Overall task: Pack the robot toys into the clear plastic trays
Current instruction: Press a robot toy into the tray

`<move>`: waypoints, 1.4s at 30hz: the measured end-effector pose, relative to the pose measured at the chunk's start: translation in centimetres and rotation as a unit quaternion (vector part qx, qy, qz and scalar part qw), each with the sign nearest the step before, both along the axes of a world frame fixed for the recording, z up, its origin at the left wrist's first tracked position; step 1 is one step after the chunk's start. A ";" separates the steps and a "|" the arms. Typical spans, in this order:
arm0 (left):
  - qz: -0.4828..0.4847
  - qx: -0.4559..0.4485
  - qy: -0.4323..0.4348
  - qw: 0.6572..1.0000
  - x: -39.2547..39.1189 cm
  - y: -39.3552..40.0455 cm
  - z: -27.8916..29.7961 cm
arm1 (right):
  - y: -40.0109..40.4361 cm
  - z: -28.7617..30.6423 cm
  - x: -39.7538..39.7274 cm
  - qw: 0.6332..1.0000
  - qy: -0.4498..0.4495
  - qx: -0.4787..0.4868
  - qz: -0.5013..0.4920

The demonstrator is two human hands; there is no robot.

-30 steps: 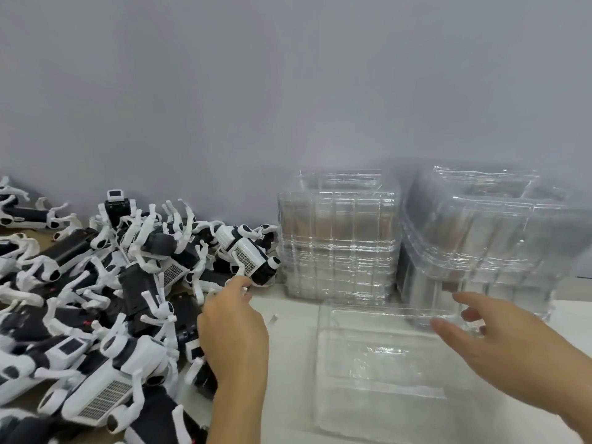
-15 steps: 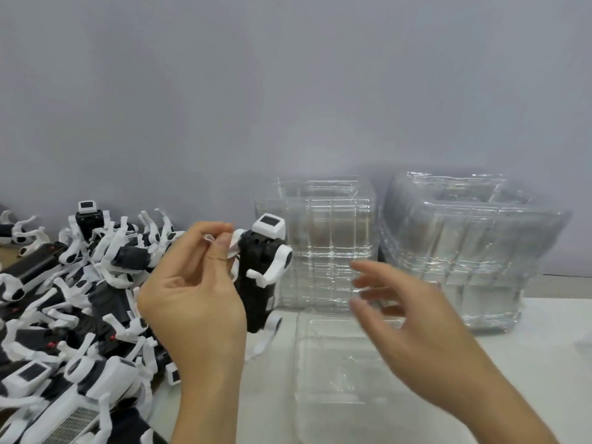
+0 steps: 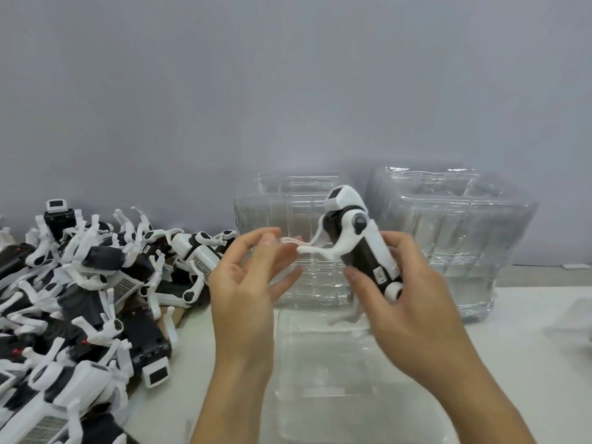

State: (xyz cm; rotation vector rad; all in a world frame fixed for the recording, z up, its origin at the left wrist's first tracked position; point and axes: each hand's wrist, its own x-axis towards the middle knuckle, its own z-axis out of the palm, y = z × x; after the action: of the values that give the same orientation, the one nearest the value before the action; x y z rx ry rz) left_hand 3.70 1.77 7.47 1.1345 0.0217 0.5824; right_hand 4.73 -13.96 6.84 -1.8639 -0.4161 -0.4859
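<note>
White-and-black toy (image 3: 358, 245) sits in our right hand (image 3: 413, 302), fingers curled round its body, above the empty clear tray (image 3: 336, 379). Our left hand (image 3: 246, 283) is beside it, fingers relaxed near a front leg, gripping nothing. We judge legs need folding, then lowering into the tray. Pale table (image 3: 528, 347), grey wall (image 3: 288, 91); loose toys (image 3: 80, 299) lie left, tray stacks (image 3: 448, 229) behind.

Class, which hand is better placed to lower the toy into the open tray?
The right hand: it grips the robot toy above the open tray. The left hand holds nothing.
</note>
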 end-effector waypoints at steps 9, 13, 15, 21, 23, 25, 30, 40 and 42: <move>0.013 0.286 0.222 0.932 2.2 1.6 -6.8 | -5.0 0.6 0.5 0.992 0.055 -0.100 -0.058; -0.056 0.199 0.291 0.934 2.6 1.0 -7.6 | -3.6 -0.6 1.0 0.982 0.096 -0.162 0.000; -0.074 0.182 0.291 0.936 2.5 0.9 -7.3 | -2.7 -1.6 1.1 0.968 0.136 -0.209 0.029; -0.073 0.148 0.273 0.948 2.3 0.6 -6.8 | -1.5 -2.9 0.9 0.949 0.150 -0.276 0.025; -0.063 0.133 0.278 0.949 2.4 0.6 -6.9 | -1.5 -3.0 0.8 0.940 0.153 -0.302 0.030; -0.059 0.132 0.282 0.948 2.5 0.7 -7.0 | -1.5 -3.1 0.8 0.940 0.153 -0.305 0.024; -0.104 0.145 0.270 0.946 2.2 0.6 -6.8 | -1.1 -3.3 1.0 0.939 0.137 -0.315 -0.012; -0.132 0.132 0.275 0.943 2.2 0.8 -6.9 | -0.8 -4.0 1.1 0.940 0.102 -0.323 -0.037; -0.130 0.117 0.277 0.945 2.1 0.9 -6.9 | -0.7 -4.1 1.1 0.940 0.091 -0.327 -0.040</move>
State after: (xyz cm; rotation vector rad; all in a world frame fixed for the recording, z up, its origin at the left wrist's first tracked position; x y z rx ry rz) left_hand 5.85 2.63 0.61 1.4769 0.2897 0.0166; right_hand 5.80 -14.63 2.77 -2.5537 -0.4069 -0.2327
